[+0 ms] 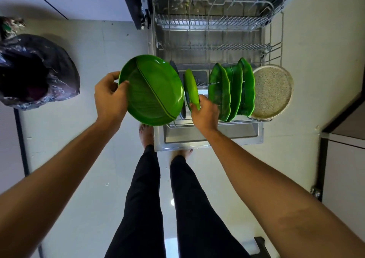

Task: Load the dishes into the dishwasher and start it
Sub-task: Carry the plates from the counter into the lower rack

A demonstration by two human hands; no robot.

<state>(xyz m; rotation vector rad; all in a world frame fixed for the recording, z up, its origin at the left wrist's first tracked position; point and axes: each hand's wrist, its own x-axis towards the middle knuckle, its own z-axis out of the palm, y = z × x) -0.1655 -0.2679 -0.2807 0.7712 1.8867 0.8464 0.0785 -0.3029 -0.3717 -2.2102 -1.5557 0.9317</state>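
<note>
The left hand has its thumb pressed on the inner face of a large round green plate and its fingers curled behind the rim, gripping the plate by its left edge. The plate is held tilted, face toward the camera, in the air just left of the pulled-out dishwasher rack, partly overlapping the rack's left edge. The right hand pinches the lower edge of a smaller green plate between thumb and fingers; that plate stands on edge at the left part of the rack's front row, and whether it already rests between the tines cannot be told. Just to the right, three green leaf-shaped plates stand upright, close together in the same row. Beside them at the rack's right end leans a round speckled grey plate. The rear rows of the rack hold nothing visible. The rack sits over the open dishwasher door, and the person's bare feet stand at its front edge. On the floor well to the left lies a dark plastic bag.
</note>
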